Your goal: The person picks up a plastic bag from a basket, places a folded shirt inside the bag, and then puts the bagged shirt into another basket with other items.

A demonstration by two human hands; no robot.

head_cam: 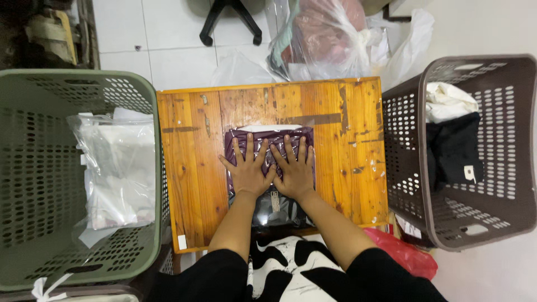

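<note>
We are pressing left hand (pixel 247 170) and right hand (pixel 295 169) flat, fingers spread, gripping nothing, side by side on bagged purple garment (pixel 268 140) lying lengthwise away from us on surface (pixel 190 168).

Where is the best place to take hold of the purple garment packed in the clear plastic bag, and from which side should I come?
Probably the bag's far end. The bagged purple garment lies flat on the wooden table, with the left hand and right hand pressing on its middle. Beyond the fingertips, a clear plastic edge shows free. Pinch it from above, from the far side.
</note>
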